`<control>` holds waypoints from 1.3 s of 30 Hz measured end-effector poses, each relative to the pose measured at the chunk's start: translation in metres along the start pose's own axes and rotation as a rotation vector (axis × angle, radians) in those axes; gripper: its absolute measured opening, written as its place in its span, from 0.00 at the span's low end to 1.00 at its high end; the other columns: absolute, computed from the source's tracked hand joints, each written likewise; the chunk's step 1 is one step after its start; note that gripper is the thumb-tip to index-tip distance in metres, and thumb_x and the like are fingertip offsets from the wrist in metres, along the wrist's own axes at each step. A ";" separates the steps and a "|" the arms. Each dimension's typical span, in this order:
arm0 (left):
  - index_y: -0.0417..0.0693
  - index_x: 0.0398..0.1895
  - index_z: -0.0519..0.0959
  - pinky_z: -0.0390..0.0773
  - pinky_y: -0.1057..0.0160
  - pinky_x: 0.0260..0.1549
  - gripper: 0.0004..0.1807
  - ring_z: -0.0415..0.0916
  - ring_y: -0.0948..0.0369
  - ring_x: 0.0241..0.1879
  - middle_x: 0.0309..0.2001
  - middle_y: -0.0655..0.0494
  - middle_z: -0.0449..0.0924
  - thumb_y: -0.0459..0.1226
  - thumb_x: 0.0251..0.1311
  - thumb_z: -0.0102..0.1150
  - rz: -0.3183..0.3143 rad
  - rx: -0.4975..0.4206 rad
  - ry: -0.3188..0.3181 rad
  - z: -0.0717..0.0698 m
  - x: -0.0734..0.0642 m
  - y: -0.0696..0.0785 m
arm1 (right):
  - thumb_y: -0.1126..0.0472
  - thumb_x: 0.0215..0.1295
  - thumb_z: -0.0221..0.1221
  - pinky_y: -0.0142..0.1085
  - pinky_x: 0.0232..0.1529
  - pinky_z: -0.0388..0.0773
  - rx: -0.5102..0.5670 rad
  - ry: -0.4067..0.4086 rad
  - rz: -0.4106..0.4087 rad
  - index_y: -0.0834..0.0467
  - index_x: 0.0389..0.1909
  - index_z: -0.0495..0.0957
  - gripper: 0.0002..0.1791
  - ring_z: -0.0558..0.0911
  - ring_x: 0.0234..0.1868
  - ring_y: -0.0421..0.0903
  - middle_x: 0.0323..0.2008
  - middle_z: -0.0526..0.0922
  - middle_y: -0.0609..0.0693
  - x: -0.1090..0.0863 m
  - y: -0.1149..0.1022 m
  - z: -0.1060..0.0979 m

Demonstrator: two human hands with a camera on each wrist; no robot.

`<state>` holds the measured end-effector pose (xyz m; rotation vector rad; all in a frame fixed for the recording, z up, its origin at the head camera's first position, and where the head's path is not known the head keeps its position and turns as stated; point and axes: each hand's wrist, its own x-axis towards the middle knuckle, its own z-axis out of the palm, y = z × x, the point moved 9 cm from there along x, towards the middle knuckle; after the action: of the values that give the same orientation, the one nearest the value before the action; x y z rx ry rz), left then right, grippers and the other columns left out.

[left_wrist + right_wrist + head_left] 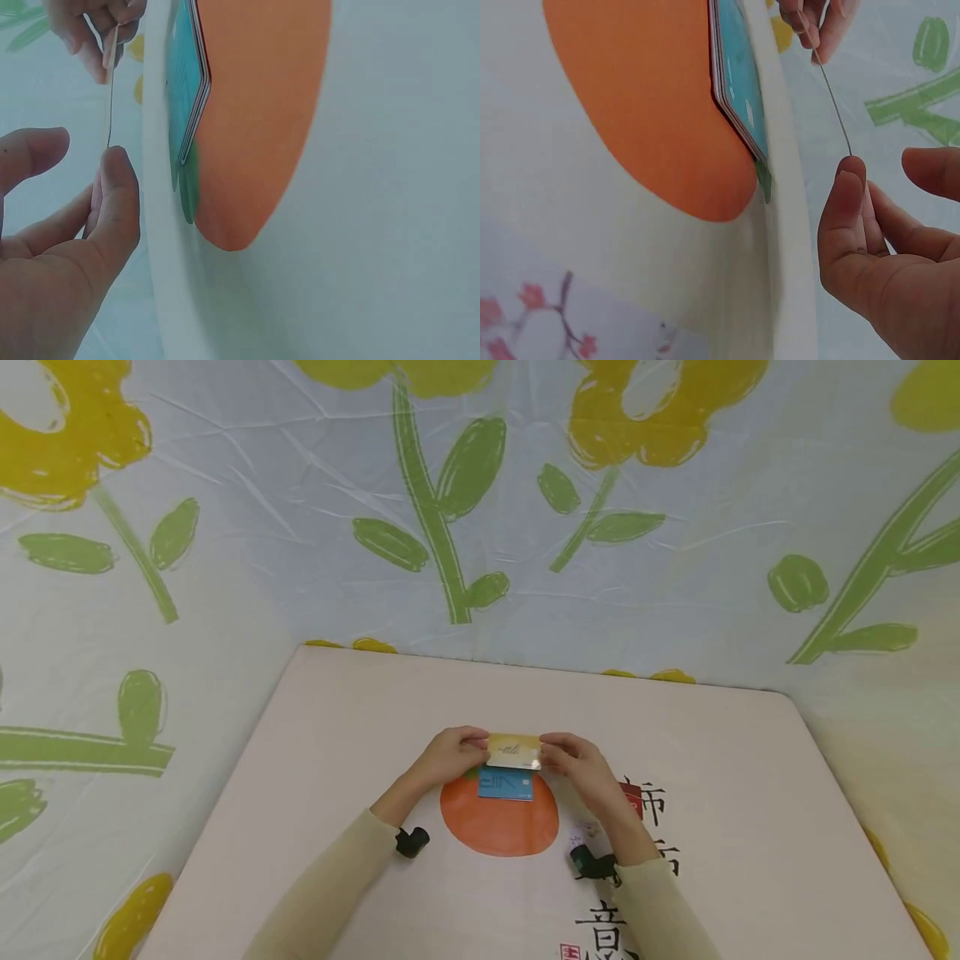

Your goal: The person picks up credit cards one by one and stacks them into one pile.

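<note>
Both hands hold a gold card (513, 751) by its two short ends, raised over the table. The left hand (452, 755) pinches its left end, and the right hand (576, 762) has the right end. From the left wrist view the gold card (111, 97) appears edge-on, a thin line between the fingertips of the two hands. Below it, a neat stack of cards (506, 784) with a blue one on top lies on the printed orange fruit. Several card edges show at the side of this stack (739, 112) in the right wrist view.
The pale tabletop (330, 718) carries a printed orange fruit (498, 835) and black writing. A red card-like piece (633, 799) lies partly behind the right forearm. Black wrist cameras (412, 842) sit on both wrists. Flower-printed cloth (525, 610) surrounds the table.
</note>
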<state>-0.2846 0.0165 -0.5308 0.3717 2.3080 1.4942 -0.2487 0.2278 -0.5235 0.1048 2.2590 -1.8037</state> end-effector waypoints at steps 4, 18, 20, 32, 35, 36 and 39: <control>0.42 0.61 0.78 0.78 0.57 0.51 0.24 0.80 0.60 0.48 0.48 0.58 0.82 0.41 0.64 0.63 -0.009 -0.017 -0.004 -0.001 -0.010 -0.002 | 0.54 0.75 0.57 0.45 0.57 0.76 -0.005 -0.016 0.012 0.61 0.62 0.75 0.21 0.79 0.52 0.55 0.55 0.78 0.58 -0.005 0.001 0.006; 0.40 0.59 0.79 0.78 0.58 0.50 0.21 0.81 0.62 0.46 0.45 0.58 0.83 0.40 0.65 0.63 0.003 -0.038 -0.029 0.008 -0.027 -0.013 | 0.59 0.76 0.54 0.43 0.55 0.78 -0.033 -0.052 0.021 0.64 0.62 0.74 0.19 0.80 0.50 0.55 0.54 0.80 0.59 -0.018 0.012 0.018; 0.39 0.58 0.79 0.78 0.58 0.50 0.21 0.81 0.61 0.46 0.45 0.57 0.83 0.39 0.64 0.63 0.005 -0.031 -0.030 0.009 -0.028 -0.012 | 0.60 0.76 0.54 0.42 0.55 0.78 -0.034 -0.055 0.023 0.64 0.62 0.75 0.19 0.80 0.50 0.55 0.53 0.80 0.59 -0.018 0.014 0.019; 0.37 0.58 0.79 0.77 0.58 0.50 0.22 0.80 0.61 0.46 0.45 0.56 0.83 0.39 0.63 0.64 0.002 0.055 -0.033 0.012 -0.030 -0.011 | 0.61 0.75 0.55 0.46 0.59 0.74 -0.093 -0.057 0.066 0.65 0.60 0.76 0.18 0.78 0.51 0.52 0.51 0.82 0.56 -0.018 0.018 0.022; 0.37 0.57 0.79 0.78 0.59 0.49 0.22 0.80 0.61 0.46 0.45 0.56 0.83 0.39 0.62 0.64 0.008 0.069 -0.034 0.013 -0.031 -0.011 | 0.62 0.75 0.54 0.47 0.58 0.75 -0.104 -0.061 0.061 0.65 0.60 0.76 0.17 0.78 0.51 0.52 0.50 0.82 0.56 -0.019 0.017 0.022; 0.37 0.57 0.79 0.78 0.59 0.48 0.22 0.80 0.61 0.45 0.45 0.56 0.83 0.39 0.62 0.64 0.011 0.075 -0.034 0.013 -0.031 -0.011 | 0.62 0.75 0.55 0.47 0.58 0.75 -0.107 -0.060 0.057 0.65 0.59 0.77 0.17 0.78 0.51 0.52 0.50 0.82 0.56 -0.019 0.017 0.022; 0.36 0.56 0.80 0.78 0.60 0.48 0.22 0.80 0.61 0.45 0.44 0.57 0.83 0.39 0.62 0.64 0.020 0.091 -0.031 0.014 -0.030 -0.010 | 0.62 0.74 0.55 0.47 0.58 0.74 -0.127 -0.064 0.040 0.66 0.59 0.77 0.17 0.78 0.52 0.53 0.51 0.81 0.57 -0.020 0.015 0.022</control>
<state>-0.2514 0.0116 -0.5407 0.4414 2.3600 1.3854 -0.2232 0.2117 -0.5380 0.0677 2.3023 -1.6154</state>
